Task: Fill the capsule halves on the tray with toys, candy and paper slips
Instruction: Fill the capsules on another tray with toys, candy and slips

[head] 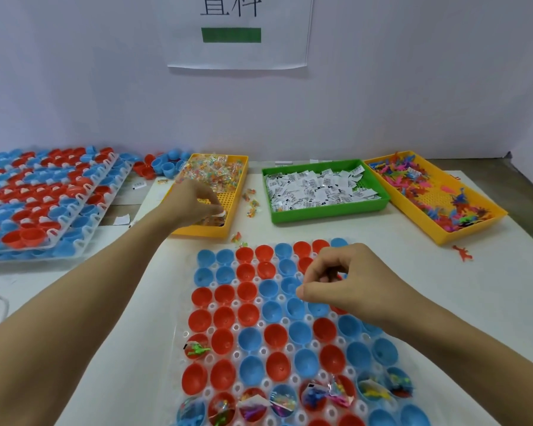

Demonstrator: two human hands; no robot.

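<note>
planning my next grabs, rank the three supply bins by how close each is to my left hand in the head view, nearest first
1. Candy bin, far left: the left hand is reaching into it.
2. Green bin of paper slips, middle, to the right of the hand.
3. Toy bin, far right.

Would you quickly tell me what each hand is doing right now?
Left hand: fingers curled, pinching candy in the yellow candy tray.
Right hand: fingers curled above the capsule tray; whether it holds anything cannot be told.
</note>
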